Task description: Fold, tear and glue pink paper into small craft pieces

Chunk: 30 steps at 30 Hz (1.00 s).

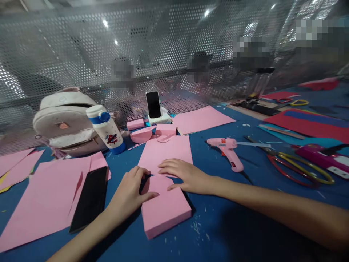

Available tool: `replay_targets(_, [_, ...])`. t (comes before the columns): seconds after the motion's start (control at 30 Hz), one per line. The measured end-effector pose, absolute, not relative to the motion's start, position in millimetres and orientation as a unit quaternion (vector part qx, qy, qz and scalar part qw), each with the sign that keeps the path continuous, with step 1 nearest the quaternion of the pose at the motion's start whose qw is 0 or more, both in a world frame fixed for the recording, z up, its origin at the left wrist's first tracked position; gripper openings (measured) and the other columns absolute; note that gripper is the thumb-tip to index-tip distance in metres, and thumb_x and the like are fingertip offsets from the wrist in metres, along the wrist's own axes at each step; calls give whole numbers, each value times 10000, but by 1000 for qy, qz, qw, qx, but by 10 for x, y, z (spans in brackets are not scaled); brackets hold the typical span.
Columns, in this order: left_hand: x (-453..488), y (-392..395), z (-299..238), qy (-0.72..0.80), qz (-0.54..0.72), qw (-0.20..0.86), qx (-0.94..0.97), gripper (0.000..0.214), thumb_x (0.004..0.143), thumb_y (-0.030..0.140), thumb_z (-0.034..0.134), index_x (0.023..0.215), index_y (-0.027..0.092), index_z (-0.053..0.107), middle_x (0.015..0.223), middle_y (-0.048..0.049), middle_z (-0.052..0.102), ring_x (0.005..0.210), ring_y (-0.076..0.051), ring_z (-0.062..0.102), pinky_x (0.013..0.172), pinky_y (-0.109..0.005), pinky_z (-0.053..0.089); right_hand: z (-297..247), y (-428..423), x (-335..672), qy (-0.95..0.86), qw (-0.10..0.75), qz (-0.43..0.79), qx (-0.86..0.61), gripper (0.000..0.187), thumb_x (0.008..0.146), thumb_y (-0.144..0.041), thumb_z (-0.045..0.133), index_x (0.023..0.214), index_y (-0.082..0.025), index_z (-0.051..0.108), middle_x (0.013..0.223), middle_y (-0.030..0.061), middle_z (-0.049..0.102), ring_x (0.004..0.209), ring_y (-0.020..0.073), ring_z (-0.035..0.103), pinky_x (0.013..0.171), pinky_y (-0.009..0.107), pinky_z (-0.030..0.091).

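Note:
A pink paper box (166,211) lies on the blue table close in front of me, its flap (156,185) stretching away from its far side. My left hand (133,189) is at the box's left, fingers curled at the flap's edge and thumb lying across the top. From the right, my right hand (181,174) reaches over with fingers extended and apart, its thumb touching the paper near the fold. Beyond the flap is a flat pink sheet (174,145), partly under my right fingers. The undersides of both hands are hidden.
A black phone (89,198) lies left on pink sheets (51,196). A bottle (109,133) and backpack (68,122) stand behind. Right are a pink glue gun (229,151) and scissors (297,165). Small pink paper boxes (166,129) sit before an upright phone (153,104) and perforated screen (169,47).

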<state>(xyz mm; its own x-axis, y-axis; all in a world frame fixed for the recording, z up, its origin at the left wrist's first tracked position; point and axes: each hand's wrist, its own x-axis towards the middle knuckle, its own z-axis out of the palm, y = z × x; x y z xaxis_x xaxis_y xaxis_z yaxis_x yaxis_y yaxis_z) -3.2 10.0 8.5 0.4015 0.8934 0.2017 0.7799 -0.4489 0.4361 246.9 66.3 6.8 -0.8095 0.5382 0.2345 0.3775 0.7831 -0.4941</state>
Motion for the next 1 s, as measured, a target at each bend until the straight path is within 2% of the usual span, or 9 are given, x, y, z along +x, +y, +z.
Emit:
replay_targets(0.17, [38,97,194,540,178,237,788,345,728,314,804,786,186,489,765,31,549,686,-157,478,624,-263,336,106,582,2399,-888,224,313,-252,443,761,-264,808,1163,-189,638,1237,91,640,1192,237,551,1034,400,440])
replay_targets(0.27, [67,72,243,529,206,321,758,287,762,241,720,748,199,437,695,61,484,633,-126,411,578,-234,295,129,529,2379,-853,233,382,-269,507,704,-157,819,1164,-192,609,1164,64,638,1071,203,590,927,328,484])
replay_targets(0.37, [78,49,254,512,255,365,734,251,794,262,666,754,203,425,664,72,443,606,-111,381,553,-218,269,123,510,2379,-830,225,424,-284,539,730,-136,785,1222,-200,574,984,4,639,855,146,593,766,253,475])
replay_targets(0.47, [74,42,235,501,311,369,719,224,799,291,676,821,198,473,702,63,476,615,-108,410,555,-210,288,112,531,2391,-842,205,394,-306,255,757,-166,781,973,-168,644,773,-39,572,717,124,523,642,221,398])
replay_targets(0.5, [71,42,226,500,318,365,718,207,798,282,677,846,195,495,717,58,490,625,-110,424,562,-211,301,113,541,2396,-852,200,371,-311,178,762,-174,785,855,-160,633,739,-40,553,707,124,510,628,223,379])
replay_targets(0.57, [66,41,206,505,307,356,724,170,794,243,676,856,187,527,724,52,504,638,-116,439,574,-214,317,121,557,2409,-878,189,311,-309,206,782,-177,779,732,-158,580,723,-32,536,727,135,504,633,233,363])
replay_targets(0.7, [55,24,167,520,248,319,753,122,778,153,683,793,178,565,700,44,542,648,-134,464,602,-231,327,144,574,2443,-925,172,209,-267,157,862,-222,725,805,-169,589,855,15,589,836,174,520,697,263,385])
replay_targets(0.83, [14,-8,127,497,250,291,778,68,832,160,695,828,186,632,811,3,667,752,-175,574,693,-268,368,134,615,2489,-934,172,221,-221,114,957,-274,615,916,-171,643,874,33,621,846,177,545,727,278,412])
replay_targets(1.0, [-55,-40,64,421,274,229,834,81,925,153,627,861,198,648,802,-1,664,748,-172,574,701,-284,337,106,677,2525,-937,184,242,-172,151,978,-219,561,939,-172,699,871,47,644,857,174,555,749,285,430])
